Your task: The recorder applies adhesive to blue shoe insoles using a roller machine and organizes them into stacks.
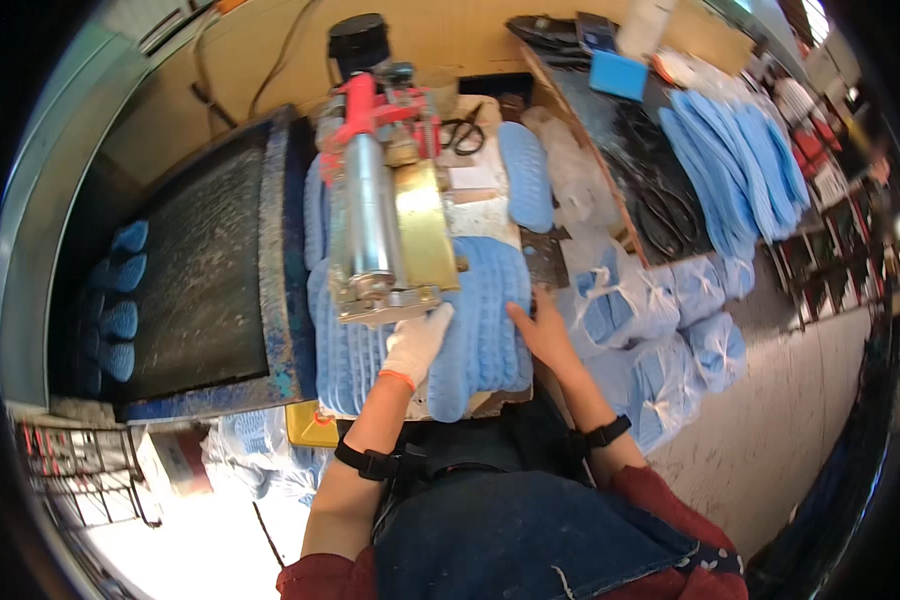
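Note:
My left hand [417, 347], in a white glove with an orange cuff, is in front of a roller machine [372, 215]. Its fingers are closed at the left edge of a blue ridged shoe sole [451, 375], which juts toward me; the glove hides the exact hold. My bare right hand [547, 328] has thumb and fingers apart, the thumb touching the right side of a row of blue soles [505, 300]. More blue soles [348, 360] stand packed left of the glove. The machine has a silver cylinder, a brass-coloured plate and a red frame.
On the left stands a dark tray [195, 270] with a worn blue rim. Scissors [462, 130] and a single blue sole [526, 175] lie behind. A side bench holds stacked soles [740, 165] and black shears [660, 200]. Bagged soles [660, 390] sit at the right.

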`<state>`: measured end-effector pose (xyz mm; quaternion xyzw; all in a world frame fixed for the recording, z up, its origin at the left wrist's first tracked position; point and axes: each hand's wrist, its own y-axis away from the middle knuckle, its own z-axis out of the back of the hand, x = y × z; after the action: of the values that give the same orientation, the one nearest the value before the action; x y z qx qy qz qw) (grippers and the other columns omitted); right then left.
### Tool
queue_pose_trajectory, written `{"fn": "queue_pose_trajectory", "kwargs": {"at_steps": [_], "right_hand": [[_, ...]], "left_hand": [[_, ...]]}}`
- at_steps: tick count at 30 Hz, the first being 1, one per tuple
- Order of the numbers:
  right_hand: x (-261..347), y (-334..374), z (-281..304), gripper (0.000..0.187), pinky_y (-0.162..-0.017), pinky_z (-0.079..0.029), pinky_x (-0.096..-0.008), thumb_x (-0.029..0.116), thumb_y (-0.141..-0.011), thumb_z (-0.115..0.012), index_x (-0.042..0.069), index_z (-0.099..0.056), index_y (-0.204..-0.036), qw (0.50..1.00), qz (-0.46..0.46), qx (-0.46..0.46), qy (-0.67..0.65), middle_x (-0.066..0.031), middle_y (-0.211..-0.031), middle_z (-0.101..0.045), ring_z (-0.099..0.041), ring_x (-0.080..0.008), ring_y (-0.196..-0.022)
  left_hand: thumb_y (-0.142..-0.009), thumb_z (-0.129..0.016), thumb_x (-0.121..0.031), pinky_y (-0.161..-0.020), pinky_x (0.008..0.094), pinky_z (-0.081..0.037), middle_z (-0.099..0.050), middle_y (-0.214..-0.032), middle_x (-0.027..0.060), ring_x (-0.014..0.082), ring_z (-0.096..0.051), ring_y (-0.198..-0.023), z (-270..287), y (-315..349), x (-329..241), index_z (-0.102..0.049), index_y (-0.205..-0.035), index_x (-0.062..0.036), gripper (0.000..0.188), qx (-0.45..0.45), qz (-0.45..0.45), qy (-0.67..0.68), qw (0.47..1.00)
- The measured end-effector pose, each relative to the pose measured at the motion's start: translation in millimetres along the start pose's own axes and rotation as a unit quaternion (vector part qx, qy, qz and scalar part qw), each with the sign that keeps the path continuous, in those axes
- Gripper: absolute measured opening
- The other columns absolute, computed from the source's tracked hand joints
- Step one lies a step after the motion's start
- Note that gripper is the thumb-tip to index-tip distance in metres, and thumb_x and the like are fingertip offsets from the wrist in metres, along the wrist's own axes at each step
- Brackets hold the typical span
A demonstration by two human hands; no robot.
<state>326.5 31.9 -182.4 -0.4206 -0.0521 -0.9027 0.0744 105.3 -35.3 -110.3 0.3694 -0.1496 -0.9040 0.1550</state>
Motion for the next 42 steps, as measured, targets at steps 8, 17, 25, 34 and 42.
{"fn": "queue_pose_trajectory", "kwargs": {"at_steps": [8,17,25,34,42], "right_hand": [[27.1,18.6,26.5,0.036,-0.085,-0.050,-0.0386,0.018,-0.092,-0.065,0.001,-0.058,-0.123,0.989,0.138,-0.035,0.042,-0.0196,-0.115,-0.059,-0.061,-0.0318,-0.101],[62.4,45.8,11.1,0.034,-0.082,-0.047,-0.0291,0.017,-0.097,-0.059,-0.002,-0.057,-0.125,0.906,-0.105,0.208,-0.353,-0.0029,-0.103,-0.064,-0.058,-0.0123,-0.091],[125.2,-6.4,82.7,0.052,-0.083,-0.048,-0.0370,-0.003,-0.085,-0.054,0.011,-0.057,-0.135,0.961,0.261,-0.091,0.002,-0.0169,-0.104,-0.057,-0.058,-0.0321,-0.094],[187.3,-39.1,61.0,0.053,-0.077,-0.049,-0.0356,-0.008,-0.084,-0.059,0.014,-0.060,-0.132,0.910,0.405,-0.067,0.062,-0.0140,-0.109,-0.055,-0.057,-0.0284,-0.087],[124.8,-9.6,60.5,0.015,-0.067,-0.046,-0.0227,0.017,-0.103,-0.047,0.007,-0.059,-0.103,0.941,0.126,-0.081,-0.302,-0.0047,-0.087,-0.065,-0.058,-0.0094,-0.074]], "left_hand": [[-0.090,-0.052,-0.063,-0.096,0.0478,-0.048,-0.060,-0.126,0.0244,0.0370,-0.060,-0.116,-16.7,-10.4,-5.1,-0.062,-0.128,-0.0119,0.064,-0.115,0.069,-0.103,0.986],[-0.085,-0.066,-0.042,-0.095,0.0393,-0.049,-0.064,-0.124,0.0188,0.0346,-0.063,-0.111,23.1,43.1,-9.1,-0.057,-0.132,-0.0058,0.060,-0.045,-0.055,0.209,0.975],[-0.098,-0.051,-0.009,-0.067,0.0289,-0.056,-0.068,-0.096,0.0130,0.0203,-0.068,-0.078,101.5,112.6,44.7,-0.062,-0.118,0.0038,0.027,-0.080,-0.010,0.508,0.857],[-0.100,-0.033,-0.061,-0.119,0.0455,-0.021,-0.027,-0.157,0.0215,0.0314,-0.026,-0.146,154.1,65.7,-32.8,-0.019,-0.154,0.0020,0.084,-0.206,-0.373,0.551,0.717],[-0.094,-0.023,-0.074,-0.121,0.0455,-0.013,-0.020,-0.160,0.0174,0.0291,-0.017,-0.149,153.0,13.6,-43.2,-0.015,-0.156,-0.0008,0.096,-0.238,-0.384,0.379,0.808]]}}
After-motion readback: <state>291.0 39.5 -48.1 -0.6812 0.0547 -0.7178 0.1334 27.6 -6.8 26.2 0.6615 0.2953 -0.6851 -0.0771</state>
